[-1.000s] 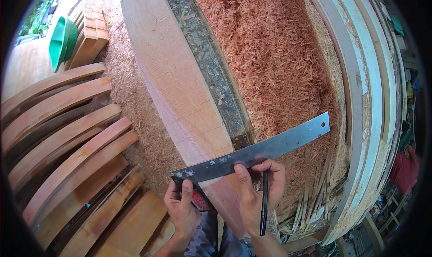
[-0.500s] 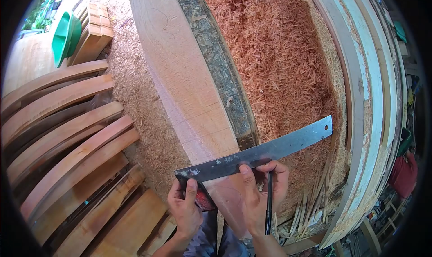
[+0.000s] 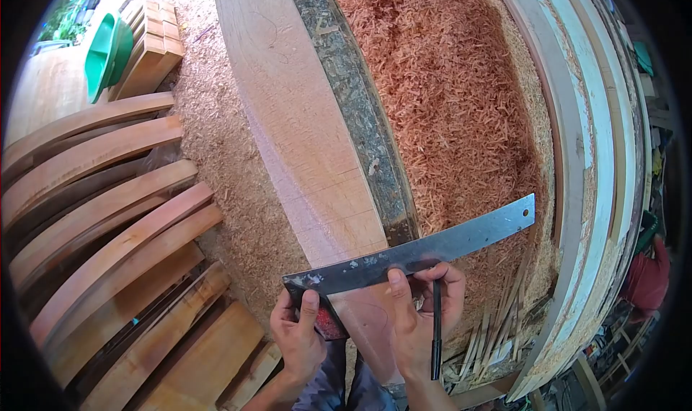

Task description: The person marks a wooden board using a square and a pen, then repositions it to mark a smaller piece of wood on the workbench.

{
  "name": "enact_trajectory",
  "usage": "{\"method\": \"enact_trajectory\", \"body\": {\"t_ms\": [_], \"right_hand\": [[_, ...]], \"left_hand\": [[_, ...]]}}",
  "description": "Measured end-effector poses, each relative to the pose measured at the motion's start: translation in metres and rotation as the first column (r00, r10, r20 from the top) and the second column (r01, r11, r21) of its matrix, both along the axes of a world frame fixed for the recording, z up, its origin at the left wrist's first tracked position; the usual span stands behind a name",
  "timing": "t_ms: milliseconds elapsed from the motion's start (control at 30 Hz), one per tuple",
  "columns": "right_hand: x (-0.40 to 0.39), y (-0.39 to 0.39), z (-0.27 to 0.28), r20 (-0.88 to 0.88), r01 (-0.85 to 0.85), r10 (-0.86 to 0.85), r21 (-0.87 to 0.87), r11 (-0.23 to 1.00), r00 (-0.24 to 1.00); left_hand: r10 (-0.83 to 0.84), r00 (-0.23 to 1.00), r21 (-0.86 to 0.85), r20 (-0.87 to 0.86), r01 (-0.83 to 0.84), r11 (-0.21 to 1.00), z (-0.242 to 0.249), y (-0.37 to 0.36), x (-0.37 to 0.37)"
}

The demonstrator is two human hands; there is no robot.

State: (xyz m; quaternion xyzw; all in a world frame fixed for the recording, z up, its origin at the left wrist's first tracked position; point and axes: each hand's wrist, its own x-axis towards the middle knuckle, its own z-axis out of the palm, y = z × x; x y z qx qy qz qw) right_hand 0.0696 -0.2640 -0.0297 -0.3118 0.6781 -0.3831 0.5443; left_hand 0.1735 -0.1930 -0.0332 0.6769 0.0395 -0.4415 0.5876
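Note:
A metal square with a long steel blade lies across a light wooden board. At the blade's left end, my left hand grips the square's dark and red handle, thumb on top. My right hand pinches the blade near its middle, thumb on the near edge, and also holds a black pen that points down toward me. Faint pencil lines cross the board beyond the blade. Beneath the board, to its right, runs a dark, rough beam.
Curved wooden pieces are stacked at the left, with a green plastic object and wooden blocks behind. Reddish shavings lie right of the beam. Long curved planks stand at the right; a person in red is beyond them.
The square's right end has shifted slightly down and right, along with both hands and the pen. The view of the board has moved slightly.

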Motion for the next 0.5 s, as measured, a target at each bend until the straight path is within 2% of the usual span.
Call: {"method": "enact_trajectory", "body": {"t_ms": [367,433,500], "right_hand": [[0.0,0.004,-0.005,-0.002,0.009,-0.009,-0.031,0.999,1.0],[-0.006,0.006,-0.009,-0.278,-0.056,0.004,-0.178,0.982,0.961],[-0.009,0.003,-0.006,-0.336,-0.042,-0.032,-0.209,0.977,0.941]], "left_hand": [[0.012,1.0,0.033,0.028,-0.012,0.999,0.0,-0.001,-0.002],[0.022,0.999,0.042,0.038,-0.024,0.999,0.001,-0.001,-0.003],[-0.002,0.997,0.065,0.071,-0.002,0.998,0.0,0.001,-0.002]]}}
